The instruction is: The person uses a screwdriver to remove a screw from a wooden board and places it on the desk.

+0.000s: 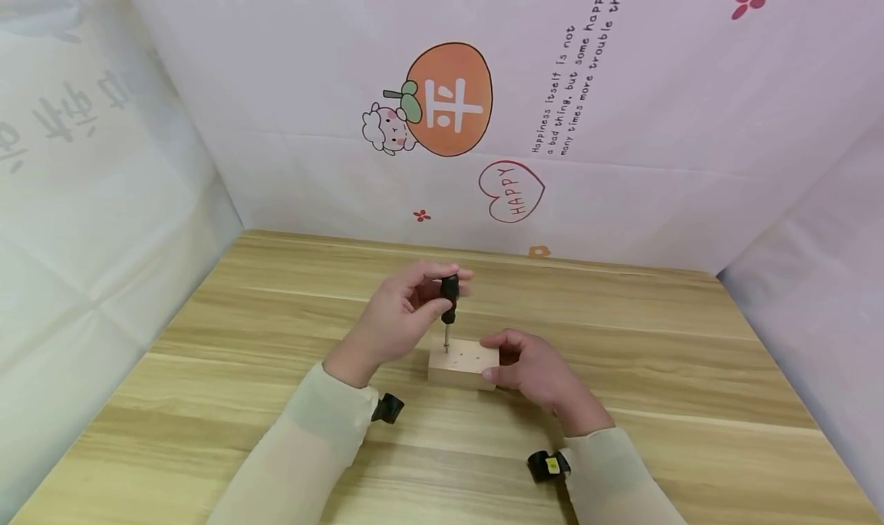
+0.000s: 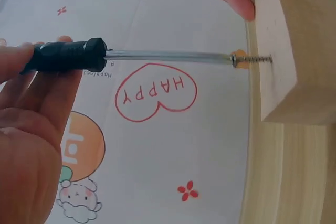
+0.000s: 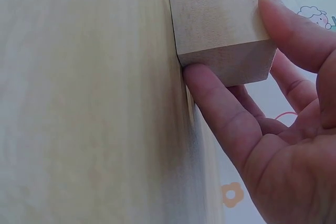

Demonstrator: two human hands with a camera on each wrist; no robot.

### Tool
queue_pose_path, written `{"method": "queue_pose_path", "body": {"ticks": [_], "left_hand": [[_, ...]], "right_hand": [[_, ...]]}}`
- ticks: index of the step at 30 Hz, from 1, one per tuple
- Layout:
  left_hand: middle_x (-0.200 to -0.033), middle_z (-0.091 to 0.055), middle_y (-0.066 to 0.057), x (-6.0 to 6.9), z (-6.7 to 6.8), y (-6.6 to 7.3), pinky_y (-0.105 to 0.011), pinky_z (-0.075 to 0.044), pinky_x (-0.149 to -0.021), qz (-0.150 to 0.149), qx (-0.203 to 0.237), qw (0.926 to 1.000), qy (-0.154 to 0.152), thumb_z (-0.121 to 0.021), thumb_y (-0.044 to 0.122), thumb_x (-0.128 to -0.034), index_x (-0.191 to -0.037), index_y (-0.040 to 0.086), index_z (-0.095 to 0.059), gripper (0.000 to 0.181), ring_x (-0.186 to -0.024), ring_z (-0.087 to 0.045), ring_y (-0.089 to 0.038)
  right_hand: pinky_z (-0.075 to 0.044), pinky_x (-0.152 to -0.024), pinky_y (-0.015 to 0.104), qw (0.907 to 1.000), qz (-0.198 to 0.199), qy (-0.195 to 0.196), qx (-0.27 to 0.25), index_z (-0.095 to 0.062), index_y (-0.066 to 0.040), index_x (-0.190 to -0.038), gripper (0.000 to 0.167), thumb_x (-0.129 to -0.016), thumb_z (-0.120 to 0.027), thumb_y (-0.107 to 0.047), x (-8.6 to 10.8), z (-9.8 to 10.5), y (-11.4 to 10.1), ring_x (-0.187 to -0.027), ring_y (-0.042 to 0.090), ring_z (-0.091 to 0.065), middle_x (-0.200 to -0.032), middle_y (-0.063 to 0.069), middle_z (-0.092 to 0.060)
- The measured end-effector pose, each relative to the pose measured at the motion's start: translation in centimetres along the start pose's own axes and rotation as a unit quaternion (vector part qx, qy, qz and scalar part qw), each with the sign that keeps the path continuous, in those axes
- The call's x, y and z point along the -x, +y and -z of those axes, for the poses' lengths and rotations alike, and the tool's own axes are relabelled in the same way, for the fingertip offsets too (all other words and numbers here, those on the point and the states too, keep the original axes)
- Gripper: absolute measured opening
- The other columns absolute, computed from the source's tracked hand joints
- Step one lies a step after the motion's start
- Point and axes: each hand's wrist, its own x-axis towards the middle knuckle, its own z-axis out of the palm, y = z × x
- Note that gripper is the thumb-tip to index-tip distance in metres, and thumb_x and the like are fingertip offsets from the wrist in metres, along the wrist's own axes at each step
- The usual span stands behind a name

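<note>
A pale wooden block (image 1: 461,377) lies on the table with a few small dark holes in its top. My left hand (image 1: 397,314) pinches the black handle of a screwdriver (image 1: 449,298), held upright over the block's left part. In the left wrist view the screwdriver's shaft (image 2: 168,56) meets the head of a screw (image 2: 254,60), whose tip is in the block (image 2: 281,93); much of its thread shows. My right hand (image 1: 545,371) grips the block's right end, and in the right wrist view thumb and fingers of that hand (image 3: 283,129) lie around the block's end (image 3: 231,64).
The wood-grain table (image 1: 276,279) meets a printed white cloth (image 1: 311,179) at the back, with more cloth at both sides. A black wrist camera (image 1: 390,408) sits by the left sleeve, another (image 1: 542,466) by the right sleeve.
</note>
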Motion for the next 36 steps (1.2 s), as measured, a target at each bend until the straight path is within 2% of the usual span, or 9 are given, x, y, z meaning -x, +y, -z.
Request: {"method": "queue_pose_path", "body": {"ticks": [4,9,12,15,20,25,28,31,36], "left_hand": [[-0.112,-0.068,-0.013,0.0,0.0,-0.1,-0.04,-0.056,-0.088,0.018,0.033,0.9991,0.02,-0.063,-0.014,-0.0901,-0.128,0.004,-0.063,0.042,-0.097,-0.07,-0.03],[-0.105,-0.07,-0.017,-0.2,-0.1,-0.4,-0.043,-0.059,-0.082,-0.012,0.04,0.9981,0.044,-0.069,-0.018,-0.0826,-0.126,-0.005,-0.065,0.045,-0.09,-0.07,-0.034],[-0.099,-0.072,-0.014,-0.3,-0.3,-0.5,-0.041,-0.06,-0.076,-0.042,0.013,0.9973,0.059,-0.073,-0.018,-0.0783,-0.121,-0.007,-0.067,0.045,-0.085,-0.07,-0.03],[-0.096,-0.074,-0.01,-0.3,-0.5,-0.4,-0.035,-0.06,-0.07,-0.062,-0.049,0.9932,0.085,-0.078,-0.015,-0.0761,-0.116,-0.004,-0.072,0.042,-0.079,-0.07,-0.022],[-0.099,-0.075,-0.004,-0.4,-1.1,-0.2,-0.03,-0.059,-0.067,-0.057,-0.116,0.9845,0.118,-0.082,-0.009,-0.0761,-0.115,0.003,-0.075,0.041,-0.076,-0.068,-0.016],[-0.111,-0.071,-0.002,-0.4,-1.0,0.1,-0.03,-0.059,-0.078,-0.033,-0.12,0.9888,0.083,-0.074,-0.008,-0.0845,-0.122,0.006,-0.072,0.04,-0.087,-0.068,-0.014],[-0.119,-0.067,-0.003,-0.4,-0.7,0.3,-0.032,-0.055,-0.088,-0.014,-0.085,0.9957,0.034,-0.063,-0.01,-0.0895,-0.127,0.007,-0.068,0.041,-0.1,-0.066,-0.017],[-0.117,-0.068,-0.005,-0.4,-0.5,0.4,-0.032,-0.055,-0.087,0.005,-0.052,0.9986,0.002,-0.058,-0.015,-0.0911,-0.128,0.008,-0.066,0.044,-0.103,-0.066,-0.018],[-0.109,-0.07,-0.011,-0.4,-0.5,0.6,-0.034,-0.057,-0.086,0.023,-0.033,0.9991,0.011,-0.063,-0.016,-0.0894,-0.126,0.005,-0.068,0.042,-0.096,-0.07,-0.021]], "right_hand": [[-0.052,-0.081,0.035,1.0,-0.001,0.002,0.002,-0.07,-0.018,-0.121,0.043,-0.08,-0.085,-0.018,0.0,0.0,0.0,-0.096,0.024,-0.057,-0.107,0.005,-0.064],[-0.051,-0.082,0.036,1.0,0.002,0.001,0.006,-0.07,-0.019,-0.121,0.043,-0.08,-0.085,-0.018,0.1,0.0,0.0,-0.097,0.023,-0.057,-0.108,0.004,-0.064],[-0.051,-0.082,0.036,1.0,0.004,-0.002,0.004,-0.07,-0.019,-0.121,0.043,-0.08,-0.085,-0.018,0.1,-0.1,0.0,-0.098,0.023,-0.058,-0.108,0.004,-0.064],[-0.051,-0.083,0.037,0.9999,0.007,-0.001,0.007,-0.071,-0.019,-0.121,0.043,-0.08,-0.086,-0.018,0.1,0.0,0.0,-0.098,0.023,-0.057,-0.109,0.004,-0.064],[-0.049,-0.085,0.038,0.9996,0.01,0.004,0.025,-0.071,-0.021,-0.12,0.043,-0.079,-0.086,-0.02,0.0,0.1,0.0,-0.1,0.022,-0.057,-0.109,0.002,-0.065],[-0.049,-0.084,0.037,0.9997,0.009,0.003,0.023,-0.071,-0.02,-0.12,0.043,-0.08,-0.086,-0.019,0.0,0.1,0.1,-0.099,0.023,-0.057,-0.108,0.003,-0.065],[-0.05,-0.082,0.036,0.9998,0.009,0.003,0.015,-0.071,-0.019,-0.12,0.043,-0.079,-0.086,-0.018,0.0,0.0,0.1,-0.097,0.023,-0.058,-0.107,0.004,-0.065],[-0.052,-0.081,0.036,1.0,0.009,0.002,0.0,-0.071,-0.017,-0.12,0.043,-0.079,-0.086,-0.016,-0.1,0.0,0.1,-0.096,0.024,-0.059,-0.106,0.005,-0.065],[-0.053,-0.08,0.035,0.9999,0.01,0.001,-0.009,-0.071,-0.016,-0.12,0.043,-0.08,-0.086,-0.015,-0.1,-0.1,0.1,-0.096,0.024,-0.059,-0.107,0.007,-0.065]]}}
